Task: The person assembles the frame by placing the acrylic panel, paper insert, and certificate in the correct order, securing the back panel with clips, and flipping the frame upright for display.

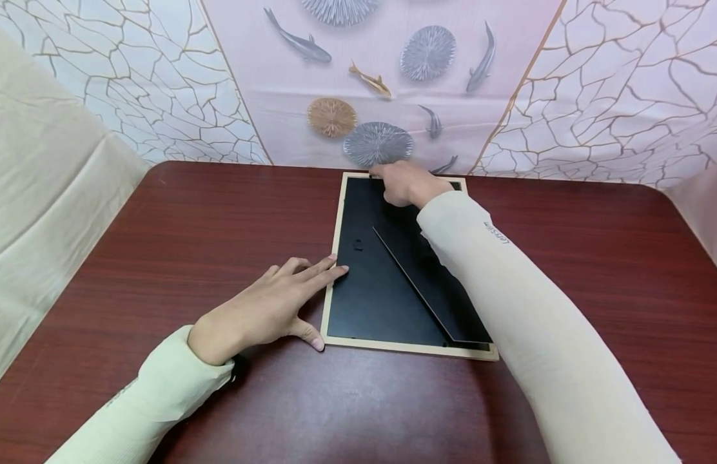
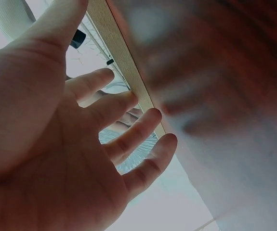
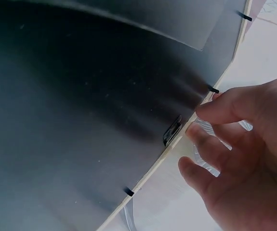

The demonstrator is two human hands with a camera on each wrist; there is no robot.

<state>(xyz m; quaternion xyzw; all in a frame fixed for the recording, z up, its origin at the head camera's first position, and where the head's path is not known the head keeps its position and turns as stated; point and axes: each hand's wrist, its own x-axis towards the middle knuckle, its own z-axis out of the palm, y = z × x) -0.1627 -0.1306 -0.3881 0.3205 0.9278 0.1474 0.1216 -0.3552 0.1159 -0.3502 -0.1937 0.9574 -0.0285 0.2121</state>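
Note:
A picture frame [image 1: 410,350] with a pale wood rim lies back side up, showing its black backing board [image 1: 370,290]. Angled up from the board is a black easel stand [image 1: 422,270]. My left hand [image 1: 271,306] rests along the rim's left side near the lower corner, fingers spread and nearly straight. At the far edge, my right hand [image 1: 411,183] holds the rim, index finger stretched left. The right wrist view puts that thumb and index finger at a small black tab [image 3: 213,89] on the edge; the exact contact is partly hidden.
Other black tabs [image 3: 128,191] line the frame edge, near a metal hanger [image 3: 172,130]. The frame lies toward the back of a dark red wooden table [image 1: 248,219]. Behind it hangs patterned cloth [image 1: 364,84]; pale cloth [image 1: 39,193] drapes at the left.

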